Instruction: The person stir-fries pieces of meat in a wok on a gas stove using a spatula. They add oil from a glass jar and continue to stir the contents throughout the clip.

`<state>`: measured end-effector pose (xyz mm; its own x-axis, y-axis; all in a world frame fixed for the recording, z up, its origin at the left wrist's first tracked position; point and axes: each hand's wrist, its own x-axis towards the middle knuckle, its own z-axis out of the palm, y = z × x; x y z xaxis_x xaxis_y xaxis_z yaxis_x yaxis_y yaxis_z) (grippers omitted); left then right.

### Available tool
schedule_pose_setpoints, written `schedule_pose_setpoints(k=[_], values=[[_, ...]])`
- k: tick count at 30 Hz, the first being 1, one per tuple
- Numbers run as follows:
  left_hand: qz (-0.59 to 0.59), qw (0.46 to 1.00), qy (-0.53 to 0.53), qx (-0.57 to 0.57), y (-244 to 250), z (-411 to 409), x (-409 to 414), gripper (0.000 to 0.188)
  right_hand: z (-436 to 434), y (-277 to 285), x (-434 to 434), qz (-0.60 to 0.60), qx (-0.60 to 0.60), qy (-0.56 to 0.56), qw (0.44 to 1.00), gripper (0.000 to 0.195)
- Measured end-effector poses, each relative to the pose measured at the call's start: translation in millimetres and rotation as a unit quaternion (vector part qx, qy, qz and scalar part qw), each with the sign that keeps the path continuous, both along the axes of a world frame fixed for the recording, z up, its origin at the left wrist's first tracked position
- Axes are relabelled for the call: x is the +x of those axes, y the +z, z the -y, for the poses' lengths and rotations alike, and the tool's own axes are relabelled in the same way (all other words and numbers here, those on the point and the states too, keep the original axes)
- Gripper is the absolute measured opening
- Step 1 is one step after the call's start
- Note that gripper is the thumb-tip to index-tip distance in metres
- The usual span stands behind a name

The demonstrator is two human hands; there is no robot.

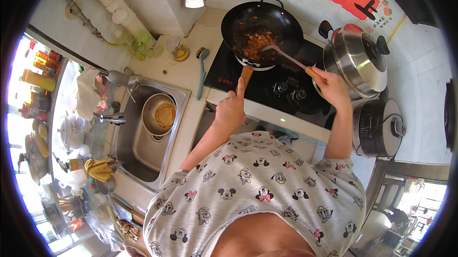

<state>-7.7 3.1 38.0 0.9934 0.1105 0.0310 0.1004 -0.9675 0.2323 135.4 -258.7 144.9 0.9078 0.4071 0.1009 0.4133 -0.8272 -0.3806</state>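
Observation:
A black wok [286, 30] sits on the left part of a black glass stove [264, 85]. My left hand [230, 108] grips its wooden handle [246, 75], index finger laid along the top. In the wok lies chopped brown, saucy food [256, 42]. My right hand [331, 87] is closed around the wooden handle [315, 74] of a metal-necked spatula [286, 55], whose head rests at the right side of the food.
A lidded steel steamer pot [352, 62] stands right of the wok, with an electric cooker [379, 128] nearer me. Left of the stove lie a teal dish brush [202, 74] and a glass jar [179, 53]. A steel pan [148, 114] sits in the sink [143, 160].

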Motion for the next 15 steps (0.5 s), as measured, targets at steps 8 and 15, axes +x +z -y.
schedule_pose_setpoints(k=[8, 15], values=[[-0.017, 1.000, 0.010, 0.006, -1, 0, 3, 0.091, -61, -91, 59, 0.033, 0.209, -0.083, 0.974, 0.034], [-0.016, 1.000, 0.000, -0.010, -1, 0, 2, 0.091, -67, -93, 78, -0.371, 0.465, -0.088, 0.799, 0.039]])
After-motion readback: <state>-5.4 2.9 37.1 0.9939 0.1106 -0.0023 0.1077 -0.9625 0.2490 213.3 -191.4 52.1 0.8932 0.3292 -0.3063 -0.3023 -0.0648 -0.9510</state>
